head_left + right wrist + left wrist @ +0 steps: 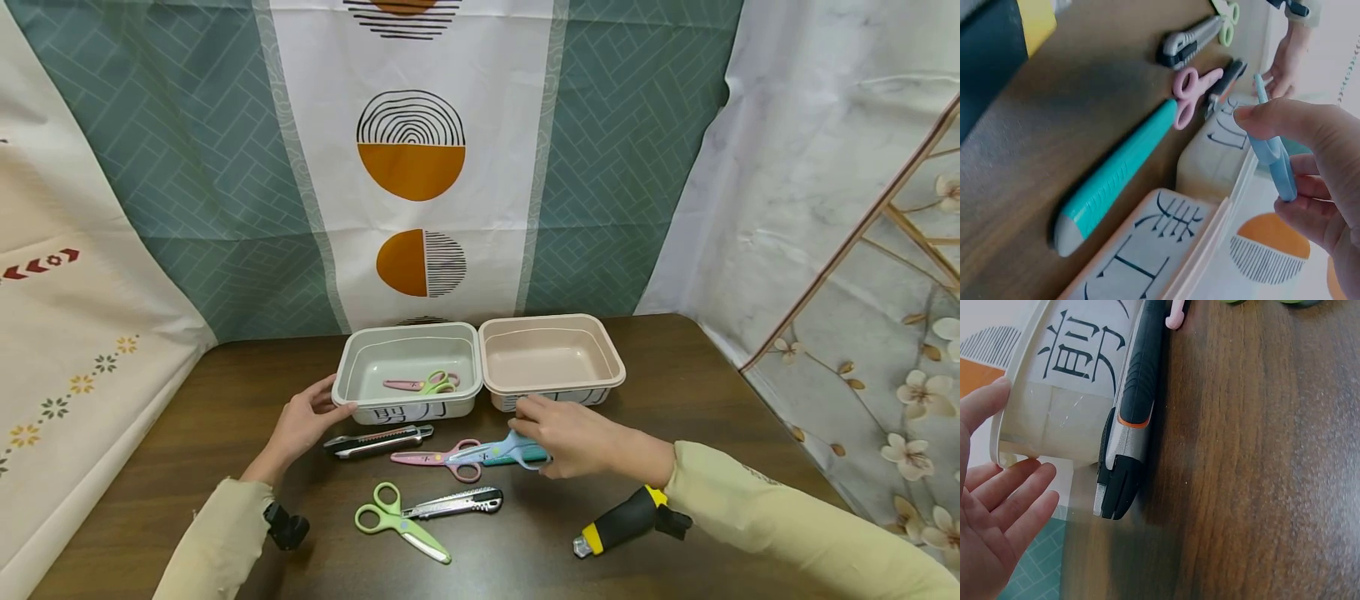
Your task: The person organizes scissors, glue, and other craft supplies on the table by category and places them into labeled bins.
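My right hand (566, 435) pinches a pair of light-blue scissors (1267, 152) by the handles, lifted over the table. In the head view their blades overlap pink scissors (420, 458) and a teal cutter (1124, 172) lying on the wood. With thumb and fingers either side of the rim, my left hand (306, 423) holds the left corner of a grey-green box (352, 398) labelled with black characters. Inside that box lie pink-handled scissors (401, 385) and green-handled scissors (435, 384). A black and silver utility knife (1132, 419) sits just in front of the box.
A beige-pink box (551, 390) stands right beside the grey-green one. Nearer on the table (525, 567) lie green scissors (392, 518), a silver box cutter (453, 504) and a black-yellow cutter (622, 523). Patterned curtains (630, 167) hang behind the table.
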{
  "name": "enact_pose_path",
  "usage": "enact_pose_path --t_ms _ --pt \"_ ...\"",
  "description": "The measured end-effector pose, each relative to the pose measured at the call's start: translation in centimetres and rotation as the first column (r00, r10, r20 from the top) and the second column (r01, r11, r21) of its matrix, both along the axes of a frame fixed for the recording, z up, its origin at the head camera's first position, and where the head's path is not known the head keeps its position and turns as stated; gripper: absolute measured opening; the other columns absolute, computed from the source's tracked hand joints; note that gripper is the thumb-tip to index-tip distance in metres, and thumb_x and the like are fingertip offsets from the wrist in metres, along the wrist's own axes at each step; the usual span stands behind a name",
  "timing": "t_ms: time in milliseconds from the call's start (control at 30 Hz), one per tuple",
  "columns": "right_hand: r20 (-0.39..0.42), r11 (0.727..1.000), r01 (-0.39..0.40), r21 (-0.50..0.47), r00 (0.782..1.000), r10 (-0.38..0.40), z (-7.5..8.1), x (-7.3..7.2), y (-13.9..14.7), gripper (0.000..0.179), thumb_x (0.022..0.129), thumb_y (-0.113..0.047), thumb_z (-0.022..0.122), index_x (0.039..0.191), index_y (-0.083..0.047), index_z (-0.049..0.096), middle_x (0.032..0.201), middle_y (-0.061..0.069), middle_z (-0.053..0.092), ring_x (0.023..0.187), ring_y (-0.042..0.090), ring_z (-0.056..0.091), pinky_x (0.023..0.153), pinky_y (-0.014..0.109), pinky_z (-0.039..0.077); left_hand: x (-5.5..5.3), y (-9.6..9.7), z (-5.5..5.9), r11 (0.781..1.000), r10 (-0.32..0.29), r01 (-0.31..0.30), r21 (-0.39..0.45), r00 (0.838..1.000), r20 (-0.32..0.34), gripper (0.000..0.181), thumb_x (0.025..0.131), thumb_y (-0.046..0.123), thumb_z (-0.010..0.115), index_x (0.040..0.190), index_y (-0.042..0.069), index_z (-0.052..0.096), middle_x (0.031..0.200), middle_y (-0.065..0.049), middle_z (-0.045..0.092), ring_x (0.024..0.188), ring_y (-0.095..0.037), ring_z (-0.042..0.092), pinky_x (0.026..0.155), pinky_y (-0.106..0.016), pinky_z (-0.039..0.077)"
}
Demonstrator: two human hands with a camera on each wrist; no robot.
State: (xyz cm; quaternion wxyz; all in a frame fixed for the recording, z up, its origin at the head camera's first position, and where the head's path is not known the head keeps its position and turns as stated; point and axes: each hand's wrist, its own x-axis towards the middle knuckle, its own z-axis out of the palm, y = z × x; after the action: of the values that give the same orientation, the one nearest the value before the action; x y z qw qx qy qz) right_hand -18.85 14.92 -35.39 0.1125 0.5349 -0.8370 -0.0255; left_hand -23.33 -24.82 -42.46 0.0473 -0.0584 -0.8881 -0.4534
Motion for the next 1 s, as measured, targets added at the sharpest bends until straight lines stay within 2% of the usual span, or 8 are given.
enact_pose_path --t_ms 167,367,600,1000 --pt "-0.054 1.000 0.006 -0.002 0.999 -0.006 0.5 -1.0 -0.1 0.065 0.060 -0.032 0.082 0.113 -0.001 0.061 0.097 0.004 0.047 0.086 0.014 0.043 0.069 0.021 0.045 0.1 0.1 0.1 1.000 -0.004 0.004 0.004 1.000 -0.003 0.068 0.082 0.029 0.067 0.135 -0.003 0.038 0.117 -0.026 0.056 0.101 -0.035 0.058 0.078 -0.040 0.050" --pt "-0.109 0.999 -0.016 -0.030 0.994 0.013 0.5 -1.9 -0.3 0.062 0.061 -0.028 0.081 0.112 -0.001 0.061 0.093 0.004 0.045 0.082 0.014 0.042 0.062 0.020 0.043 0.0 0.0 -0.1 1.000 -0.004 0.004 0.003 1.000 0.005 0.069 0.082 0.030 0.068 0.135 -0.003 0.038 0.118 -0.025 0.056 0.101 -0.035 0.058 0.078 -0.040 0.050" --pt "-0.124 0.998 -0.023 -0.059 0.992 0.015 0.5 -2.6 -0.6 0.056 0.061 -0.023 0.079 0.110 -0.003 0.062 0.092 0.003 0.046 0.081 0.013 0.043 0.059 0.020 0.044 0.1 -0.1 -0.1 1.000 0.000 0.000 0.005 1.000 0.012 0.070 0.081 0.031 0.068 0.135 -0.002 0.037 0.118 -0.025 0.056 0.102 -0.035 0.058 0.078 -0.043 0.050" --pt "-0.142 0.999 0.002 -0.043 0.990 -0.009 1.3 -3.6 -1.3 0.057 0.063 -0.022 0.079 0.112 -0.001 0.060 0.099 0.006 0.049 0.086 0.016 0.046 0.060 0.023 0.047 0.1 0.0 -0.1 1.000 -0.006 0.006 0.010 1.000 0.005 0.069 0.082 0.028 0.068 0.135 -0.003 0.037 0.117 -0.025 0.056 0.101 -0.035 0.058 0.078 -0.043 0.050"
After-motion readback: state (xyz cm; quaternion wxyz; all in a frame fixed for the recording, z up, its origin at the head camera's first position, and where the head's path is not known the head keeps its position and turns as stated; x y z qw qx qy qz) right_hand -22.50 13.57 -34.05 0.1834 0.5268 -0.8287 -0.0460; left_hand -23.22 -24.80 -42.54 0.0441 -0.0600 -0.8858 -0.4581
